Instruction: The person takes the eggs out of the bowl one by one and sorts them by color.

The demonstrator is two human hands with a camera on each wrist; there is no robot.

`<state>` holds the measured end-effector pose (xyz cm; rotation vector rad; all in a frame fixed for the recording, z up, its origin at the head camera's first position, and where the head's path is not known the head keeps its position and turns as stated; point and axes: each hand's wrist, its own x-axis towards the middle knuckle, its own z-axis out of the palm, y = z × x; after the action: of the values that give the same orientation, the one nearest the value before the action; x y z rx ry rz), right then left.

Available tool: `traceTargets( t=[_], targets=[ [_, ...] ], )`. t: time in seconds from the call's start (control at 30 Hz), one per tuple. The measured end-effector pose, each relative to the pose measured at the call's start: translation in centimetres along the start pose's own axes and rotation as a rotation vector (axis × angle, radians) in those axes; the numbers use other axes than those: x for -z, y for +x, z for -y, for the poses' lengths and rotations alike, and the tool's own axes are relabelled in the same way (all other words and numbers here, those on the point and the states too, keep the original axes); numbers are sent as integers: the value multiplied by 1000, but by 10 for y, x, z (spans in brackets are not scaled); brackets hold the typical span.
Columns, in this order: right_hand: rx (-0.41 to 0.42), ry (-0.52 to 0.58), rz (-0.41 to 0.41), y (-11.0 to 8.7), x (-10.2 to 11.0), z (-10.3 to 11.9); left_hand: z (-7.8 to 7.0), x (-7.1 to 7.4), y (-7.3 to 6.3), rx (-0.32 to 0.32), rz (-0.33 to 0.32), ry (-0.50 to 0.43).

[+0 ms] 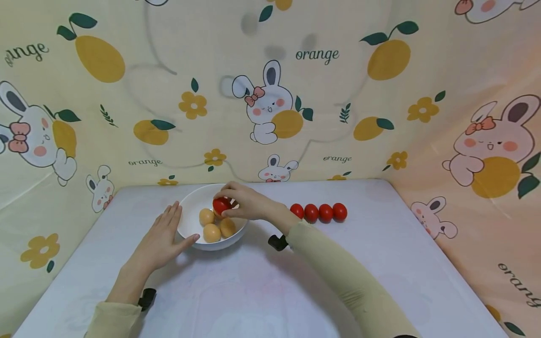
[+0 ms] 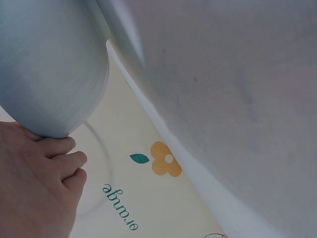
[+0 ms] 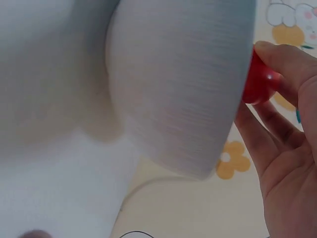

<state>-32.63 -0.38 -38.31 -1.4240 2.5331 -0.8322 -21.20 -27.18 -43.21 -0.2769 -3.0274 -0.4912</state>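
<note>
A white bowl (image 1: 192, 240) stands left of centre on the table, with several tan, egg-like balls (image 1: 212, 232) inside. My left hand (image 1: 162, 234) rests against the bowl's left side, fingers straight along the rim and thumb at the front edge. Over the bowl's right half, my right hand (image 1: 247, 202) pinches a red tomato (image 1: 221, 205) between thumb and fingers. In the right wrist view the same tomato (image 3: 261, 79) shows just past the bowl's rim, which hides part of it. In the left wrist view, fingertips touch the bowl's outer wall (image 2: 54, 64).
To the right of the bowl, several more red tomatoes (image 1: 325, 213) line up in a row, partly behind the right wrist. The white table (image 1: 253, 291) ends at a patterned cloth backdrop (image 1: 338, 94) close behind the bowl.
</note>
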Motion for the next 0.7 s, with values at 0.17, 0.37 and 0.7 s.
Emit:
traceTargets(
  t=[0.17, 0.37, 0.7],
  targets=[
    [26, 60, -74, -7, 2, 1, -2, 1, -1, 3, 3, -6],
    [24, 111, -159, -15, 5, 0, -2, 4, 1, 2, -1, -5],
    [-19, 178, -320, -43, 15, -8, -1, 1, -2, -28, -17, -15]
  ],
)
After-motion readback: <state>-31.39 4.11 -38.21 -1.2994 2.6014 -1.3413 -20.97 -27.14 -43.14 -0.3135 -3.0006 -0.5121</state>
